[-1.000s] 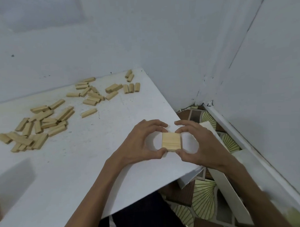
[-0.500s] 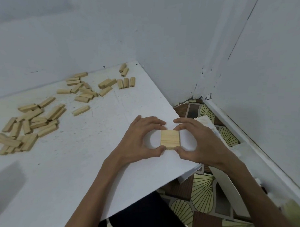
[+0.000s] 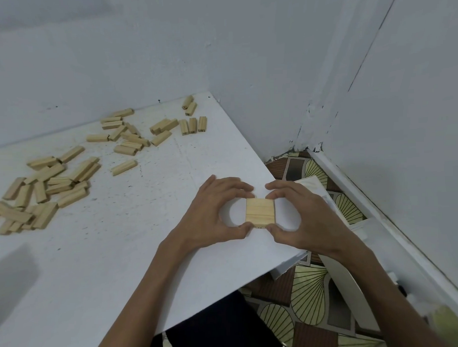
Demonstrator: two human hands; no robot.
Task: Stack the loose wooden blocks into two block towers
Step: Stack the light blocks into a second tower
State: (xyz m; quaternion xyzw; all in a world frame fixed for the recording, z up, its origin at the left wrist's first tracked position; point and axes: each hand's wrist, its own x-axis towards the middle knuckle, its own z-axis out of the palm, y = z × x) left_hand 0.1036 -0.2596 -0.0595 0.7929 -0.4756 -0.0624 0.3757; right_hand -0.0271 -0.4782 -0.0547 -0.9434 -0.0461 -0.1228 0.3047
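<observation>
The square layer of blocks (image 3: 260, 212) sits flat near the right edge of the table (image 3: 121, 255), pinched between thumb and fingers of the left hand (image 3: 213, 212) and the right hand (image 3: 307, 220). Nothing has shifted in the last second, so it is probably being squared up as a first tower's base; the loose blocks (image 3: 49, 187) lie well apart

- The block layer (image 3: 260, 211) is pale unfinished wood, matt, with fine straight grain.
- The loose blocks (image 3: 54, 184) are the same bare wood.
- The bench (image 3: 101, 255) is a white matt board, speckled with dark marks.
- The walls (image 3: 270, 55) are matt painted, chipped in the corner.
- The floor (image 3: 308, 292) covering looks smooth and patterned.
</observation>
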